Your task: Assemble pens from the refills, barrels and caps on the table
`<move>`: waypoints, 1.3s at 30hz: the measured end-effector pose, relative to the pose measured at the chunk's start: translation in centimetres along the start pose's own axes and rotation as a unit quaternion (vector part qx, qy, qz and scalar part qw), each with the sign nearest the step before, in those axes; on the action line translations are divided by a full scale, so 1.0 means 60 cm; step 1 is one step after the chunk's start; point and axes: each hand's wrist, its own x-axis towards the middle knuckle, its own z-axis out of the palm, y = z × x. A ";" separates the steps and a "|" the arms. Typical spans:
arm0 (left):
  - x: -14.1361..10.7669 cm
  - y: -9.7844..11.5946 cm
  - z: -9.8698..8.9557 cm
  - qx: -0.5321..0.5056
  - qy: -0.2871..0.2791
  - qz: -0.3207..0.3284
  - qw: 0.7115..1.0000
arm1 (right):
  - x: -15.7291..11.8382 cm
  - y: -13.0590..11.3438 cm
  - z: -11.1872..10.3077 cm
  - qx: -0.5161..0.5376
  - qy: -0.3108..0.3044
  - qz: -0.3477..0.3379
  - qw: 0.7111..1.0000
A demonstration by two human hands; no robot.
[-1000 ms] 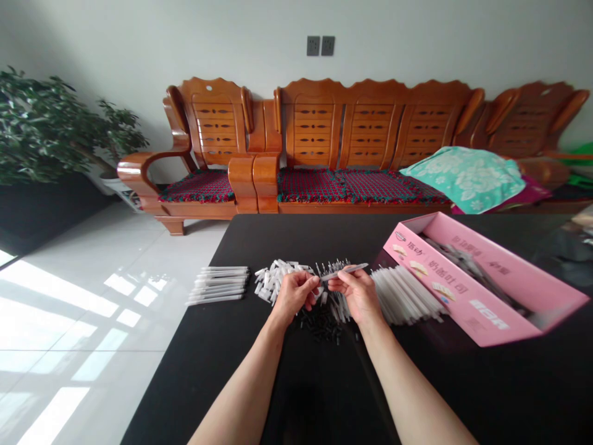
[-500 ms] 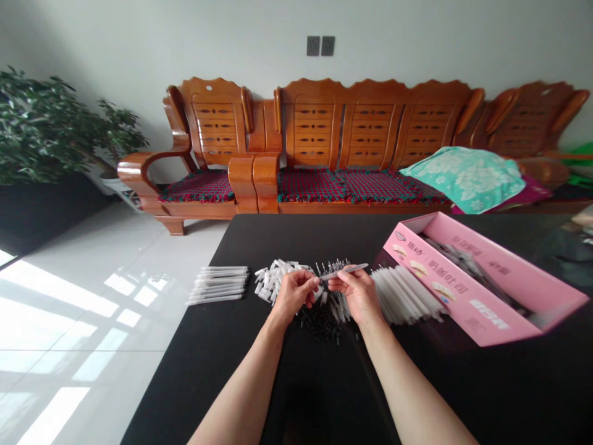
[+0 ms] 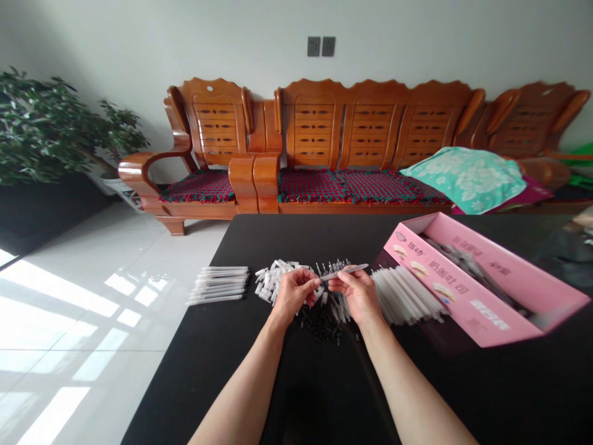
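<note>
Translucent pen barrel (image 3: 345, 271) sits pinched between the thumb and fingertips of the right hand (image 3: 359, 298), above the middle of a black table (image 3: 324, 395), its narrow end reaching toward the left hand (image 3: 294, 295). A slim barrel like this handles best with a light, even pinch close to the working end, so it stays steady without flexing. The right hand's fingers are nearly closed around it. The left hand's fingers (image 3: 308, 284) are curled inward, their tips close together just beside the barrel's end; whether they hold a small part is hidden. Below the hands lies a heap of small black pen parts (image 3: 320, 324), with a pile of white pen caps (image 3: 273, 279) to the left and a bundle of white plastic tubes (image 3: 403, 296) to the right. Farther left lies a neat row of white pens (image 3: 217, 285), and a pink cardboard box (image 3: 482, 278) stands open at the right.
</note>
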 end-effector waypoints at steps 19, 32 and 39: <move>-0.009 0.010 -0.004 0.232 0.005 0.140 0.962 | 0.000 -0.007 0.001 -0.010 0.014 -0.001 1.000; -0.008 0.004 -0.014 0.539 -0.024 0.233 0.809 | 0.004 -0.006 -0.007 -0.012 0.034 -0.036 0.999; -0.012 0.004 -0.007 0.563 -0.022 0.230 0.793 | 0.003 -0.002 -0.008 -0.026 0.030 -0.034 0.999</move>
